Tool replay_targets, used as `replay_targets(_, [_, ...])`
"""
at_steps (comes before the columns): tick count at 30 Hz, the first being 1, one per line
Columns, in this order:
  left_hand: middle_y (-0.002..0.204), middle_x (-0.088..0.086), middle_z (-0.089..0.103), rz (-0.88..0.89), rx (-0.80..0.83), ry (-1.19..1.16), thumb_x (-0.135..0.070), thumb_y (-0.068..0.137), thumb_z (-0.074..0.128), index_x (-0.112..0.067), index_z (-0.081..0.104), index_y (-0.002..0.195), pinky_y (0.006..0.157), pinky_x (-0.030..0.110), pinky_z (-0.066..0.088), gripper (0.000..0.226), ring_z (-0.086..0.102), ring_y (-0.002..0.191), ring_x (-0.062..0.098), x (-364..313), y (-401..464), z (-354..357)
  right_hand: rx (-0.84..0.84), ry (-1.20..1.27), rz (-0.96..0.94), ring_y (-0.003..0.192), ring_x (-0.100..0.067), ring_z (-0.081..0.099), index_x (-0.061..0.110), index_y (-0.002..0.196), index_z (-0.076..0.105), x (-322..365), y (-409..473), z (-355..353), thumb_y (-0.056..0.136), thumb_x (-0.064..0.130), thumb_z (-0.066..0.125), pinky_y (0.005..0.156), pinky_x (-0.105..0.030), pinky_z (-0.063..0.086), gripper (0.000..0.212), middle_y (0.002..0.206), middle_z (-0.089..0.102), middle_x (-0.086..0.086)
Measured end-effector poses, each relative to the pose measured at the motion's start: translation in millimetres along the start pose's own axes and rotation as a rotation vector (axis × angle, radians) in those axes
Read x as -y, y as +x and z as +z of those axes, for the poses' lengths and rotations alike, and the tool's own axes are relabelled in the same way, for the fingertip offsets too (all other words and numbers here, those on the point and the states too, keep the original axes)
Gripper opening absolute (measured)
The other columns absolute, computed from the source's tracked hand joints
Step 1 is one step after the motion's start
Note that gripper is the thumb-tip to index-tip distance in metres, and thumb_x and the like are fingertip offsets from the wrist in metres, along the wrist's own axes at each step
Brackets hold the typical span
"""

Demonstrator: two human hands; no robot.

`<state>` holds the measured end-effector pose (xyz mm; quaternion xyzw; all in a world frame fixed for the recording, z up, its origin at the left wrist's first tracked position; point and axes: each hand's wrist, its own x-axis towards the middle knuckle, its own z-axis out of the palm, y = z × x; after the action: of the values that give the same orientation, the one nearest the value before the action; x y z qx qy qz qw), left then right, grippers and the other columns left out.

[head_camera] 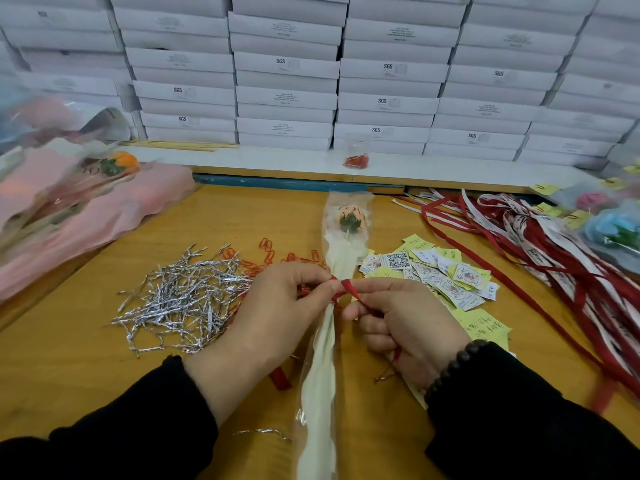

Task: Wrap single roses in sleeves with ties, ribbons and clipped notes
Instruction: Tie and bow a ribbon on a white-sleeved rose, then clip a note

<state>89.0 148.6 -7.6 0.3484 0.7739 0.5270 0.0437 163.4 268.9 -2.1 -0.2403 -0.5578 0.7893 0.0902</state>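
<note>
A sleeved rose (349, 220) lies along the middle of the wooden bench (86, 341), its bloom at the far end and the cream sleeve (320, 375) running toward the person. Both hands meet at the narrow waist of the sleeve. The left hand (273, 306) has its fingers (311, 278) closed in a pinch on a red ribbon (348, 287) where it goes around the sleeve. The right hand (408, 327) pinches the other part of the same ribbon, fingers closed, and a thin red end passes through its palm. To the left of the hands lies a heap of silver ties (180, 299), with red clips (268, 252) just behind it. To the right lie yellow and printed notes (446, 275), and further right a bundle of red and white ribbons (554, 258). White boxes (287, 71) are stacked behind.
</note>
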Motion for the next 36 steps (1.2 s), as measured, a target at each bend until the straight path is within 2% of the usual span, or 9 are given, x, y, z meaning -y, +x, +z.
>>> replay_targets(6, [0.084,0.016,0.06,-0.011,0.066,-0.016,-0.019,0.093,0.05,-0.02,0.067,0.068,0.077,0.023,0.04,0.03,0.053,0.079,0.014,-4.2,1.5,-1.7,0.067,-0.115,-0.146,0.028,-0.004,0.028,0.014,0.102,0.063,-3.4,-0.6,2.8,0.096,-0.002,0.037,0.031,-0.012,0.019,0.031,0.05,0.058,-0.006])
replay_targets(9, [0.074,0.009,0.059,-0.083,0.06,-0.076,-0.011,0.091,0.049,-0.014,0.067,0.068,0.061,0.019,0.038,0.029,0.05,0.061,0.005,-4.8,2.8,-3.1,0.085,-0.239,-0.224,0.028,-0.004,0.029,0.016,0.104,0.063,-5.7,-0.8,3.0,0.097,0.001,0.038,0.031,-0.014,0.023,0.03,0.051,0.059,-0.003])
replay_targets(12, [0.061,0.007,0.056,-0.191,0.072,-0.226,0.001,0.09,0.046,-0.002,0.066,0.076,0.052,0.018,0.038,0.025,0.047,0.052,0.01,-4.4,3.8,-2.6,0.079,-0.258,-0.25,0.028,-0.004,0.028,0.021,0.1,0.063,-5.1,-0.1,1.8,0.097,0.0,0.039,0.031,-0.014,0.023,0.032,0.051,0.06,-0.004])
replay_targets(16, [0.058,0.006,0.051,-0.255,0.078,-0.322,0.007,0.091,0.042,-0.01,0.067,0.074,0.042,0.016,0.025,0.034,0.038,0.047,0.017,-4.6,4.9,-4.3,0.065,-0.229,-0.252,0.028,-0.005,0.027,0.023,0.093,0.064,-3.7,0.6,-0.3,0.097,0.003,0.039,0.032,-0.013,0.022,0.033,0.05,0.06,-0.005])
replay_targets(19, [0.052,0.003,0.05,-0.265,0.119,-0.411,0.008,0.091,0.044,-0.005,0.068,0.079,0.033,0.012,0.022,0.03,0.029,0.032,0.006,-6.1,4.0,-6.3,0.078,-0.208,-0.249,0.028,-0.005,0.025,0.021,0.092,0.066,-2.5,0.2,-0.6,0.097,0.002,0.039,0.032,-0.012,0.02,0.033,0.05,0.059,-0.005])
replay_targets(25, [0.054,0.002,0.05,-0.328,0.012,-0.491,0.004,0.091,0.041,-0.01,0.067,0.07,0.03,0.012,0.018,0.037,0.026,0.03,0.004,-5.1,5.3,-9.1,-0.013,-0.454,-0.277,0.028,-0.004,0.026,0.018,0.087,0.064,-1.9,-0.7,-3.0,0.087,-0.003,0.041,0.031,-0.014,0.023,0.031,0.048,0.059,-0.004])
replay_targets(30, [0.049,-0.003,0.037,-0.331,-0.007,-0.439,-0.004,0.094,0.039,-0.01,0.065,0.076,0.031,0.013,0.017,0.032,0.023,0.032,0.004,-6.1,5.9,-9.0,-0.077,-0.534,-0.297,0.026,-0.004,0.031,0.016,0.078,0.064,0.0,-1.8,-2.1,0.086,0.0,0.037,0.03,-0.011,0.024,0.033,0.042,0.053,-0.001])
replay_targets(33, [0.052,-0.003,0.032,-0.335,-0.027,-0.423,-0.009,0.093,0.047,-0.01,0.065,0.078,0.031,0.012,0.018,0.023,0.022,0.033,0.003,-5.0,5.7,-9.9,-0.095,-0.551,-0.278,0.026,-0.004,0.031,0.014,0.084,0.065,0.9,-1.1,-3.9,0.09,0.007,0.039,0.031,-0.011,0.025,0.027,0.041,0.052,0.001])
replay_targets(36, [0.04,-0.012,0.042,-0.312,-0.021,-0.368,-0.015,0.086,0.062,-0.012,0.065,0.076,0.032,0.007,0.025,0.011,0.034,0.029,0.0,-4.6,4.2,-9.7,-0.103,-0.617,-0.303,0.028,-0.001,0.036,0.016,0.082,0.066,1.2,-1.5,-5.2,0.091,0.021,0.052,0.034,-0.008,0.028,0.017,0.038,0.05,0.005])
